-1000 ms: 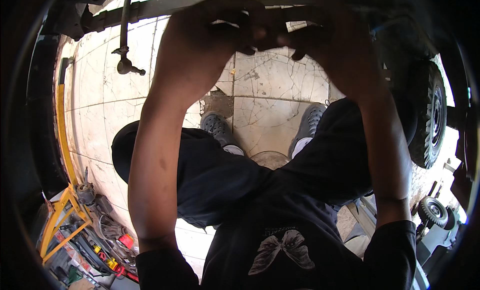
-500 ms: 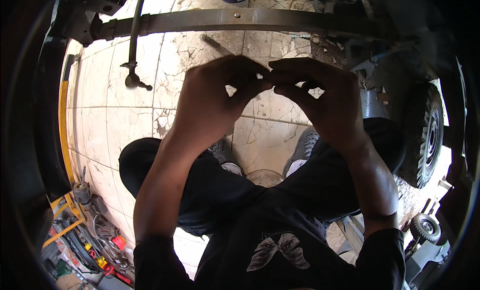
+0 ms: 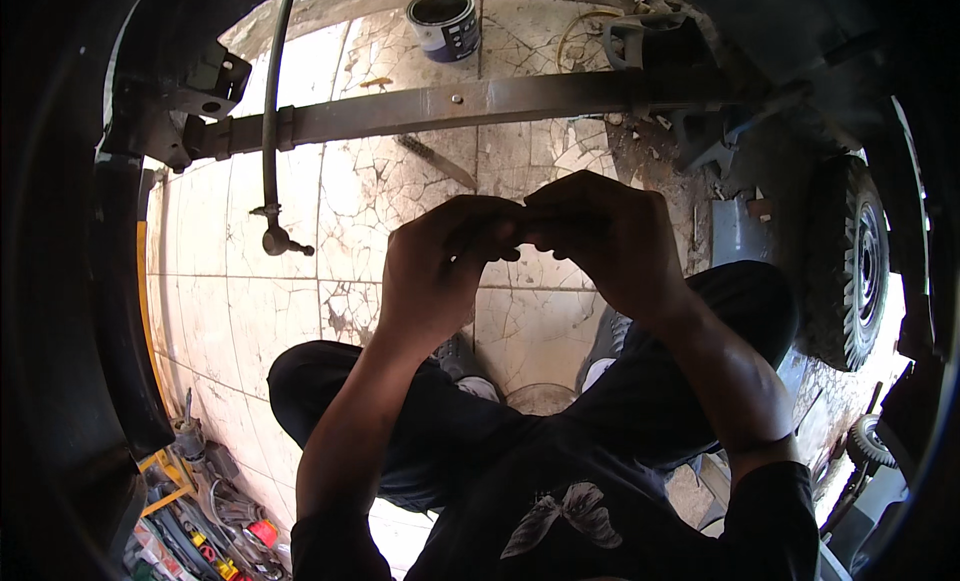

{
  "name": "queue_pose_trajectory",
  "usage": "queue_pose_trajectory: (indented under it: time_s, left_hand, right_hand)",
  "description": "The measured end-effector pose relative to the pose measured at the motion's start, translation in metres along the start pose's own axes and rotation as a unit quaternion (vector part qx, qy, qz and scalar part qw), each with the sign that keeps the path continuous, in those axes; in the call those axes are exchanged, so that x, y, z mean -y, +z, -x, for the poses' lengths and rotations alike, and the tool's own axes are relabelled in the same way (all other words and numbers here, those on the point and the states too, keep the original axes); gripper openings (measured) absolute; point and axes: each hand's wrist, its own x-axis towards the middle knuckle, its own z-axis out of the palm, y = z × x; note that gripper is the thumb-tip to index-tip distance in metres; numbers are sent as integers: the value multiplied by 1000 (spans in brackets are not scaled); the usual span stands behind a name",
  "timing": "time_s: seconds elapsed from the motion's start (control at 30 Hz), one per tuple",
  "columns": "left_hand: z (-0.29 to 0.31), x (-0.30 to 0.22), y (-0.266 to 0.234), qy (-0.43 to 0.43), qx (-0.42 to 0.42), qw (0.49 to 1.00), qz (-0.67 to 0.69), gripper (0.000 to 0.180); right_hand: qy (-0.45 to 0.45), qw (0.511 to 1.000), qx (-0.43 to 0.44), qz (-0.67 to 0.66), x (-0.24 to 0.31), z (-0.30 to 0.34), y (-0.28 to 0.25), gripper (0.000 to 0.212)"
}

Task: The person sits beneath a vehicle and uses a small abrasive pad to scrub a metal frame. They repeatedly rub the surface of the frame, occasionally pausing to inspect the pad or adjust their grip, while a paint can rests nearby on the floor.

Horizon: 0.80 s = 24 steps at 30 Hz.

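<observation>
In front of me, over the gap between my knees, my left hand (image 3: 435, 266) and my right hand (image 3: 620, 241) meet at the fingertips. The fingers of both are bent and pressed together. Anything pinched where they touch is too dark and small to make out. Just beyond the left fingers, a narrow brush (image 3: 437, 163) with dark bristles and a light handle lies on the tiles. A dark metal rod (image 3: 271, 161) with a ball joint at its lower end hangs off to the left of my left hand.
A steel crossbeam (image 3: 370, 116) spans the view beyond my hands. Behind it stands an opened can (image 3: 445, 43). To the right is a treaded tyre (image 3: 860, 271); at lower left, a yellow frame (image 3: 165, 481) and piled tools and parts (image 3: 215, 536). Cracked tiles (image 3: 250, 316) cover the floor.
The view has tilted forward, so the can and beam show lower in it. My hands have drawn closer together, and the gaps between thumbs and fingers have narrowed.
</observation>
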Motion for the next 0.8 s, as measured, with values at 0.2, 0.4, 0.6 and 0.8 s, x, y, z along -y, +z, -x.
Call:
queue_pose_trajectory:
  time_s: [0.2, 0.4, 0.6, 0.8]
  left_hand:
    - [-11, 4, 2, -6, 14, 1000, 23, 33]
    - [-16, 7, 7, -10, 10, 1000, 17, 37]
    - [-26, 9, 15, 98, -61, 989, -88, 32]
    - [-29, 14, 16, 49, -75, 996, -29, 24]
  right_hand:
    - [68, 993, 44, -87, -16, -16, -3, 20]
    - [170, 954, 58, -240, -21, -20, -5, 27]
    - [191, 952, 52, -233, -17, -26, -7, 35]
    - [218, 924, 33, -312, -17, -28, -3, 43]
